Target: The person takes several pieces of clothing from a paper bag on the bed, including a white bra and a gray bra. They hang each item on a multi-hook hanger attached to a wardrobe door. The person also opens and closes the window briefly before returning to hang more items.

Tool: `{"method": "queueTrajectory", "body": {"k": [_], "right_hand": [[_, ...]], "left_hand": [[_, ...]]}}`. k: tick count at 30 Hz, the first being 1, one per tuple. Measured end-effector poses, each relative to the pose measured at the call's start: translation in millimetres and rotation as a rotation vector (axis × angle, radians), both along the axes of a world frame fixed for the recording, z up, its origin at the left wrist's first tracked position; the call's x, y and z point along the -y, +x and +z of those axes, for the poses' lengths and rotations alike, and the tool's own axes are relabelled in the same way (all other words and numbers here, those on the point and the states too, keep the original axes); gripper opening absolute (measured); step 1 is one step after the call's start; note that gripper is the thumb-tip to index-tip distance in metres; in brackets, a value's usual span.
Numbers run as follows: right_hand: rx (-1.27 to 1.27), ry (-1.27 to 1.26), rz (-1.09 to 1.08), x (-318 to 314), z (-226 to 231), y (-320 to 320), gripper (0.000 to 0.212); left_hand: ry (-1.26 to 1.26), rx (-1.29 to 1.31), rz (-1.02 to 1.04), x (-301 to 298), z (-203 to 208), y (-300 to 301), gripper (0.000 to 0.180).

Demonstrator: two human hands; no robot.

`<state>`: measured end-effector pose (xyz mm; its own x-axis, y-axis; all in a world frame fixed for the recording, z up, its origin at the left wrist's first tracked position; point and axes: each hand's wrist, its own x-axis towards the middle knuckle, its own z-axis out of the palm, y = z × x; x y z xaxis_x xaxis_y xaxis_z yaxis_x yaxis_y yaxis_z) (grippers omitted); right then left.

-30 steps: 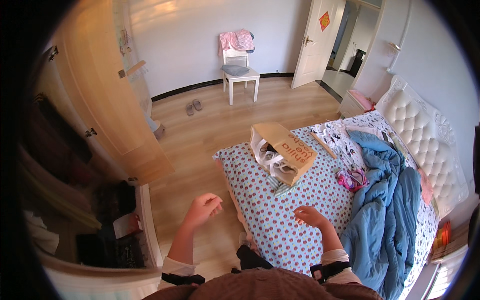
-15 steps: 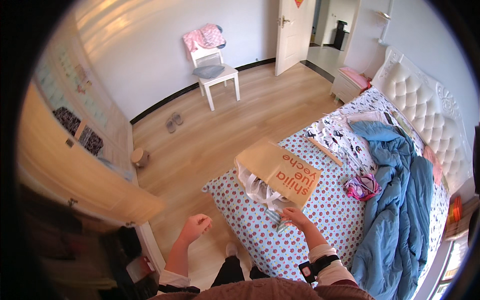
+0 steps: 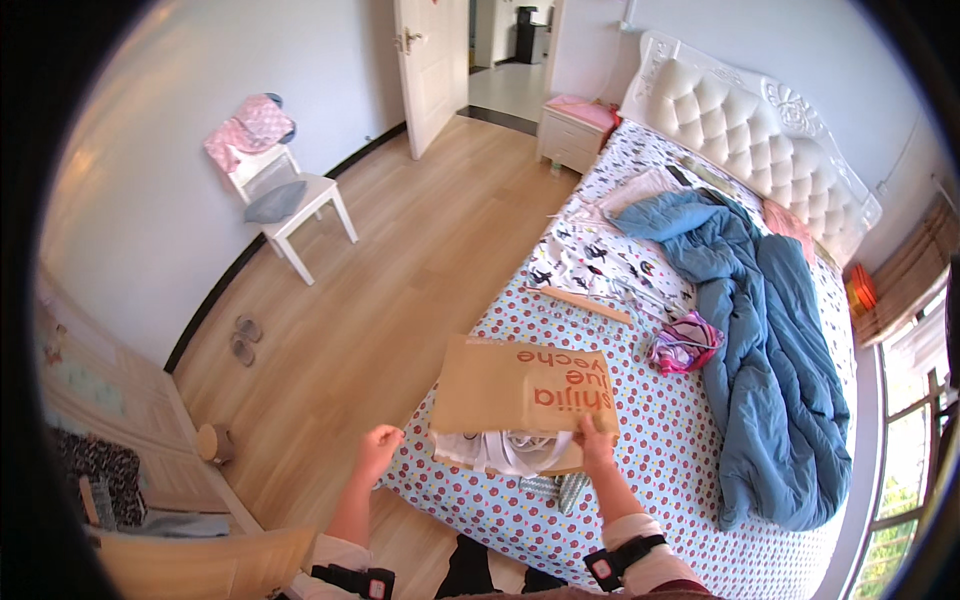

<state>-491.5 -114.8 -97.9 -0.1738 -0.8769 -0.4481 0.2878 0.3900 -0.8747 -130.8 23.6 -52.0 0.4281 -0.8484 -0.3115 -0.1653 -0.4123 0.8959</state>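
Note:
A brown paper bag [image 3: 490, 385] with red lettering lies on its side at the near left part of the bed, its mouth toward me. My right hand [image 3: 597, 445] grips the bag's rim at its right corner, thumb on top. White handles and pale cloth [image 3: 505, 452] show in the bag's mouth. Just below it a grey-green striped cloth [image 3: 560, 488] lies on the bed, partly hidden by the bag. My left hand [image 3: 380, 448] hovers left of the bag with its fingers curled in and nothing visible in them.
The bed's dotted sheet [image 3: 660, 450] carries a blue quilt [image 3: 770, 370], a bunched pink-purple cloth [image 3: 685, 343] and a flat wooden strip [image 3: 588, 305]. A white chair [image 3: 310, 205] stands by the wall, near slippers [image 3: 245, 340]. An open wardrobe door [image 3: 200, 560] is at lower left.
My view has turned to the right. My right hand has left the striped cloth and taken hold of the bag's rim. The bag is turned, its mouth now facing me more squarely.

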Motion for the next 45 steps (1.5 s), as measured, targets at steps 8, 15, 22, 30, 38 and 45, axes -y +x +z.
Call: {"method": "queueTrajectory", "body": {"k": [8,15,22,30,38,45], "right_hand": [[-0.222,-0.251,0.253,49.1,107.2,-122.7,0.033],[-0.435,-0.597,0.635,59.7,115.9,-121.0,0.052],[-0.47,-0.459,0.57,41.6,71.9,-128.5,0.025],[-1.019,0.274,0.302,-13.1,-15.6,-172.8,0.073],[-0.665,0.025,0.348,-30.4,35.0,-151.0,0.053],[0.137,-0.314,0.018,-64.4,150.6,-158.5,0.019]], "left_hand": [[0.084,0.13,-0.355,90.0,-26.0,-45.5,0.023],[-0.404,0.342,-0.733,121.2,14.5,-186.7,0.041],[-0.417,0.668,-0.804,126.8,31.2,-297.3,0.07],[-0.567,0.709,-0.581,181.2,28.9,-284.8,0.016],[-0.428,0.686,-0.572,218.9,49.0,-254.9,0.025],[-0.316,0.771,-0.739,234.2,50.8,-232.4,0.021]]}}
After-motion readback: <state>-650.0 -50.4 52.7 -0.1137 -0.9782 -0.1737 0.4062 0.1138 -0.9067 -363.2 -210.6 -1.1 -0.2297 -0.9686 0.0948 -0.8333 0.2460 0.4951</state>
